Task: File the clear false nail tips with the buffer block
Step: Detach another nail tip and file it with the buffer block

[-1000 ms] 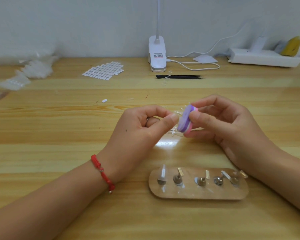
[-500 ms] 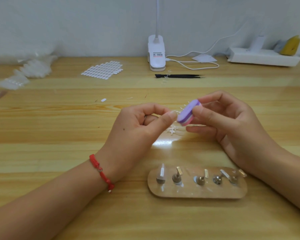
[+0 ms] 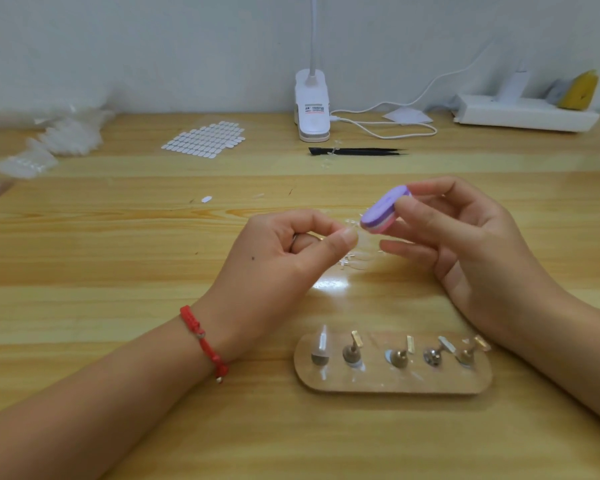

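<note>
The buffer block (image 3: 381,213), pinched between thumb and forefinger of the right hand (image 3: 465,247), is now lifted off the left hand (image 3: 284,254) — a stroke is judged ended; a barely discernible clear nail tip (image 3: 358,238) is pinched at the left fingertips

Glossy varnished wooden table (image 3: 118,258), matt foam-like buffer block (image 3: 378,216), metal pegs (image 3: 399,358) on wooden stand (image 3: 388,384).
</note>
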